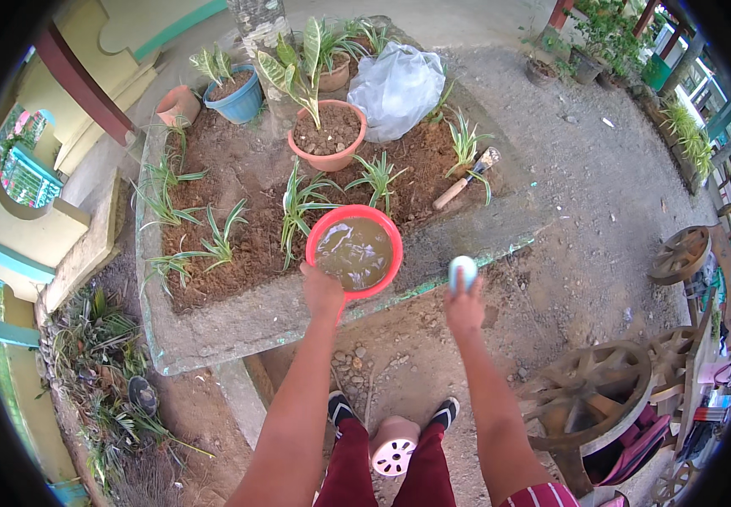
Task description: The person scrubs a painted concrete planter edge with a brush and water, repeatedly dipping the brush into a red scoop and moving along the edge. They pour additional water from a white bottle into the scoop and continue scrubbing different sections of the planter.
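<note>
My left hand (325, 293) grips the near left side of a red plastic dipper (397, 266). Murky brown water (354, 252) with bright reflections fills much of it. The dipper is over the near concrete edge of a raised planter bed (232, 329). To its right, my right hand (465, 310) holds a small rounded white and pale blue object (462, 274), too blurred to name exactly. Spider plants (378, 180) grow in the brown soil just beyond the dipper. A hand trowel (467, 179) with a wooden handle lies on the soil at the bed's right side.
A terracotta-coloured pot (328, 155) with a leafy plant stands in the bed, beside a clear plastic bag (397, 89). Behind are a blue pot (235, 98) and a tree trunk (264, 51). A pink pot (396, 447) lies between my feet. Wooden wheel-shaped furniture (587, 399) is at right.
</note>
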A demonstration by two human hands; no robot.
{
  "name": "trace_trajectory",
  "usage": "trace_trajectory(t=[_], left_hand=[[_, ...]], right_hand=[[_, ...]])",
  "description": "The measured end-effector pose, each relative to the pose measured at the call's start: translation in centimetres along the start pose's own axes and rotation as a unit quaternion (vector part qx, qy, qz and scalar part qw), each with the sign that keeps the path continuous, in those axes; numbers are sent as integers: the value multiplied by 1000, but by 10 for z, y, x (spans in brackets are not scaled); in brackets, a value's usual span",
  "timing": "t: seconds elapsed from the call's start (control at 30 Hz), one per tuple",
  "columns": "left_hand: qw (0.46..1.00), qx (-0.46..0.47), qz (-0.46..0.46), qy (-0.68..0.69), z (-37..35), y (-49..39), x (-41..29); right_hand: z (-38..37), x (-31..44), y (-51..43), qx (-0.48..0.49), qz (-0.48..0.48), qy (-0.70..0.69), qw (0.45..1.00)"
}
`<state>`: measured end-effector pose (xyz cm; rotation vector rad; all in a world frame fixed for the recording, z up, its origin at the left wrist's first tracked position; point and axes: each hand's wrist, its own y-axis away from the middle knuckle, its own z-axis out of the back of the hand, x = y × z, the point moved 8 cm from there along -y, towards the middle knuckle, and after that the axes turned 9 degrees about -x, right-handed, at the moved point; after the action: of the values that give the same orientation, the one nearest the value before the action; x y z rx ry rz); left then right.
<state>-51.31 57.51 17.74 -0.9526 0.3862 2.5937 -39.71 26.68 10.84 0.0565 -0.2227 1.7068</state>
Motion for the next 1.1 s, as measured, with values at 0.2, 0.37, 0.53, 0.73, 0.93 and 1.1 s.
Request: trace_trajectory(t=[0.2,0.37,0.53,0.73,0.93,1.1], left_hand=[[1000,6,-24,-13,-1,-13,11],[992,68,66,83,12,11,-18],[973,55,40,222,9,16,-3],[948,149,-37,278,4,44,-48],[943,195,-86,257,-42,97,-60],[918,267,-53,287,-87,176,-78]], right_hand=[[-2,63,19,33,217,9,976],[27,8,-39,115,-20,-46,992],[69,42,-34,73,-21,-177,981],[124,5,-43,12,-33,-290,956],[172,-37,-45,-72,-66,-372,923],[164,-88,-46,-28,-86,-404,910]])
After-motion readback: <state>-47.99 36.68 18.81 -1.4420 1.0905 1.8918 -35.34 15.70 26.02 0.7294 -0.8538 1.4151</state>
